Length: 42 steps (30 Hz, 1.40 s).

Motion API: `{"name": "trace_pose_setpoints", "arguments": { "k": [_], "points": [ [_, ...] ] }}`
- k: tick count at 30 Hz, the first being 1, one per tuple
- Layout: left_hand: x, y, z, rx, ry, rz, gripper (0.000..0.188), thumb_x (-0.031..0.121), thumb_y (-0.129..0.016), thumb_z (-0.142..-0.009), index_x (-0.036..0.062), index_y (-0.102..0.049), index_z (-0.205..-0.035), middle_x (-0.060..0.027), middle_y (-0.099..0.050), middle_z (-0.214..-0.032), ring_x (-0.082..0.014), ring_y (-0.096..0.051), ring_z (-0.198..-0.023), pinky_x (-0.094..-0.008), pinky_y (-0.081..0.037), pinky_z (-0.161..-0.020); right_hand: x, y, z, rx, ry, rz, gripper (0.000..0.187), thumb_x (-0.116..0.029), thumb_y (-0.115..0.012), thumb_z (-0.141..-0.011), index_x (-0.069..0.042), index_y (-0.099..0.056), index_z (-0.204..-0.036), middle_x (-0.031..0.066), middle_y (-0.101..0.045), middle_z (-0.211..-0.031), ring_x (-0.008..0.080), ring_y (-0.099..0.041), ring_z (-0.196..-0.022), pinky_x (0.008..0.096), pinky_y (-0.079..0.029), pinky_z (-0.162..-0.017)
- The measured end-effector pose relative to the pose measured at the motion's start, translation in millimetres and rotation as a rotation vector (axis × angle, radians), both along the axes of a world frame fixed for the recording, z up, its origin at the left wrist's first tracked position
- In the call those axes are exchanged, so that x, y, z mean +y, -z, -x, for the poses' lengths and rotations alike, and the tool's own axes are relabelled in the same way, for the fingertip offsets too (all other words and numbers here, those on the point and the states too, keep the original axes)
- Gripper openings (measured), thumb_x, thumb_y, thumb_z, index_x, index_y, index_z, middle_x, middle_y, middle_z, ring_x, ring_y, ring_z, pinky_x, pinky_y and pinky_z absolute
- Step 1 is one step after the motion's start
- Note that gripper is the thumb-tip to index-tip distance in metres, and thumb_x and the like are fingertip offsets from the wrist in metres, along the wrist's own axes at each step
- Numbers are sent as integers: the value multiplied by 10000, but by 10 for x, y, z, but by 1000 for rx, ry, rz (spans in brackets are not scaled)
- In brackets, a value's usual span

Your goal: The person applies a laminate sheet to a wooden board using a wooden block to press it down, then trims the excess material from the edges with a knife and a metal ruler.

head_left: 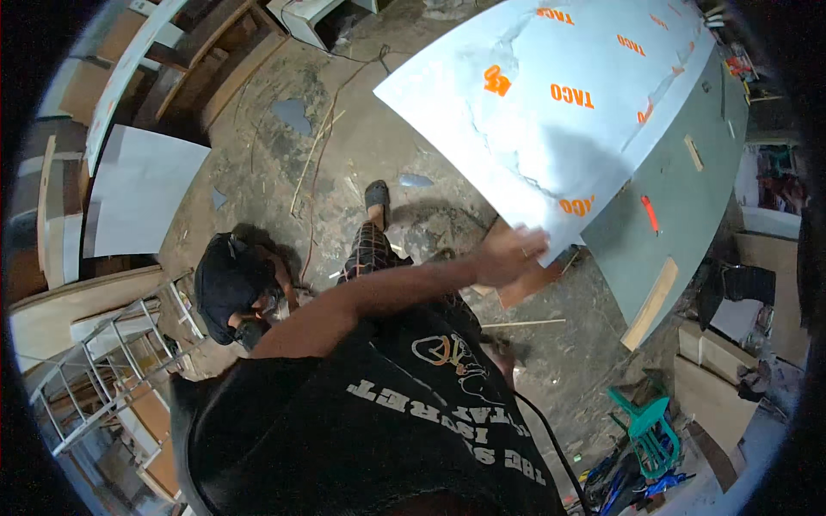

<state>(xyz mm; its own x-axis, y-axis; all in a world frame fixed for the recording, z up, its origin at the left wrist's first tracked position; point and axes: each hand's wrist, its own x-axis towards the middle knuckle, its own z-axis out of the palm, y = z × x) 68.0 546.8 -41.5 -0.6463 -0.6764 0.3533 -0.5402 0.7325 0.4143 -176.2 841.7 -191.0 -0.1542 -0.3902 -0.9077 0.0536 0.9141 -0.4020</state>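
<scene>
My left arm reaches across to the right, and my left hand (pixel 514 255) is at the near edge of a large white sheet (pixel 559 146) with orange printing. The fingers lie over the sheet's edge and appear closed on it; the thumb is hard to make out. Part of the sheet overlaps a grey-green board (pixel 688 206), while its left corner juts out over the floor. On the board lie an orange-red cutter-like tool (pixel 649 215) and a wooden strip (pixel 651 304). My right hand does not show.
At the left, a person in dark clothes (pixel 232 288) crouches close to my arm. Beyond are a metal ladder (pixel 120 357) and a white panel (pixel 142 191). A cord (pixel 320 163) and thin sticks lie on the concrete floor (pixel 267 172). A green plastic chair (pixel 645 421) is at lower right.
</scene>
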Motion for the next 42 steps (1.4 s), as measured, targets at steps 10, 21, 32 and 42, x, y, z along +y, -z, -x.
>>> {"name": "trace_pose_setpoints", "arguments": {
  "k": [10, 21, 32, 42],
  "points": [
    [-714, 131, -1186, 87, 192, -26, 591, 183, -597, -904, 33, -417, -1446, -180, -412, -1496, -309, -379, -1408, -445, -300, -1173, -1343, -658, -868, 424, -232, 90, 459, -320, -714, -899, -58, -662, -1273, 206, -703, -1131, 258, -660, -1018, 393, -499, -876],
    [-2092, -343, -4475, -295, -420, -292, 706, 203, -630, -867, 24, -351, -1490, -183, -333, -1561, -355, -323, -1439, -491, -259, -1179, -2023, -1079, -3238, 533, -232, 625, 471, -262, -674, -928, -56, -584, -1342, 200, -670, -1164, 295, -647, -1058, 372, -524, -870],
    [-2481, 133, -4117, 575, -2, -1164, 383, 40, -526, -980, 20, -550, -1361, -133, -668, -1212, -204, -653, -1023, -353, -521, -914, -4109, -2376, -4546, 910, -555, 777, 441, -268, -692, -904, -155, -616, -1323, 142, -621, -1112, 307, -681, -891, 423, -561, -701],
    [-2870, 262, -4070, 647, 171, -1413, 278, 10, -562, -934, -22, -679, -1184, -112, -708, -1092, -160, -655, -991, -316, -527, -895, -4320, -2227, -4833, 902, -599, 699, 472, -326, -677, -894, -215, -590, -1344, 110, -600, -1102, 315, -677, -926, 453, -574, -708]
  ]
}}
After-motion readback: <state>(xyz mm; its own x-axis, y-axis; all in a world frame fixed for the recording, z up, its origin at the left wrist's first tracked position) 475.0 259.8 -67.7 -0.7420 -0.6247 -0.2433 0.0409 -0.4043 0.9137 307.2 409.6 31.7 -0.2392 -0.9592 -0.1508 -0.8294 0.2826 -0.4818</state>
